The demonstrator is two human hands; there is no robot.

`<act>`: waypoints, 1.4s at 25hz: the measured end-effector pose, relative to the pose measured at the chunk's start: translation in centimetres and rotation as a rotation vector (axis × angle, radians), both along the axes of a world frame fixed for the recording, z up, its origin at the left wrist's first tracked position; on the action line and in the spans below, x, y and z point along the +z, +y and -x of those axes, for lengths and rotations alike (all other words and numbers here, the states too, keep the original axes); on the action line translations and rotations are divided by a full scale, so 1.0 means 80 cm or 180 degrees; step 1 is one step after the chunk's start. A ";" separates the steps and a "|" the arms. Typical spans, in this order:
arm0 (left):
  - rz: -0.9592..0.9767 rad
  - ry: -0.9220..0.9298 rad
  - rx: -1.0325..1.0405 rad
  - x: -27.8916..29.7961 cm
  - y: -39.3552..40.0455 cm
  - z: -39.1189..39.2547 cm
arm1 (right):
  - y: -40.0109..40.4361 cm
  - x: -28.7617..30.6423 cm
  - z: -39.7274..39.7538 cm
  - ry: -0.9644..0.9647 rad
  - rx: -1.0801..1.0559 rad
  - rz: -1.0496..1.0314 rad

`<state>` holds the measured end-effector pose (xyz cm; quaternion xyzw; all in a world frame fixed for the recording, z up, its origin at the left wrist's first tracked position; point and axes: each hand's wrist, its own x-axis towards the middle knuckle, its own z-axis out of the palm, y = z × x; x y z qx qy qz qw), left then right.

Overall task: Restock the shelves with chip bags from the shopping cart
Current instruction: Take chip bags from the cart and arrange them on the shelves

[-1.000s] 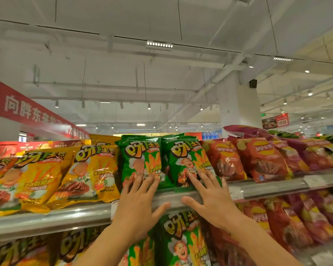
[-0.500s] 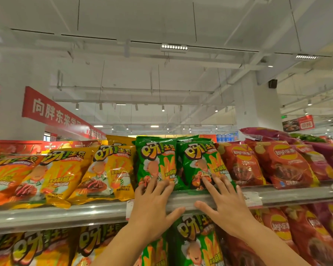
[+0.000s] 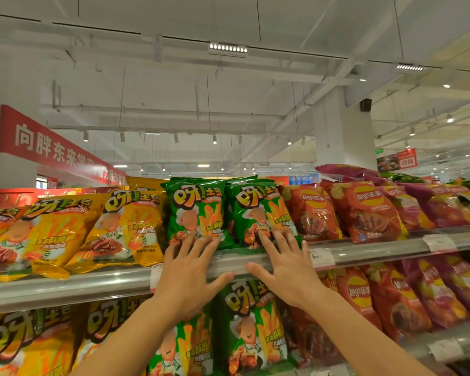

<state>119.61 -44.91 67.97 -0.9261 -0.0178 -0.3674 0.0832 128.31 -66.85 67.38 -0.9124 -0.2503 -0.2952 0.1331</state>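
Two green chip bags stand upright side by side on the top shelf (image 3: pixel 377 251). My left hand (image 3: pixel 186 275) lies flat with spread fingers, its fingertips pressing the bottom of the left green bag (image 3: pixel 196 210). My right hand (image 3: pixel 288 267) does the same against the lower part of the right green bag (image 3: pixel 258 210). Both thumbs hang in front of the shelf's metal front rail. More green bags stand behind these two. The shopping cart is out of view.
Yellow chip bags (image 3: pixel 130 229) fill the top shelf to the left, red Lay's bags (image 3: pixel 364 210) and purple bags (image 3: pixel 440 204) to the right. The lower shelf holds yellow, green (image 3: pixel 250 327) and red bags. Price tags (image 3: pixel 322 257) hang on the rail.
Both hands stay spread on the two green bags. The view has shifted slightly, and the bags sit a little more upright and even.
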 end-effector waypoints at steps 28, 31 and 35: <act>0.0404 0.0855 -0.0048 -0.303 0.026 0.067 | 0.013 -0.291 0.043 0.0444 0.0216 0.0126; 0.0437 0.0903 -0.0230 -0.300 0.032 0.071 | 0.011 -0.283 0.045 0.0571 0.0274 0.0107; 0.0495 0.0922 -0.0497 -0.298 0.043 0.089 | 0.014 -0.270 0.053 0.0469 0.0098 0.0382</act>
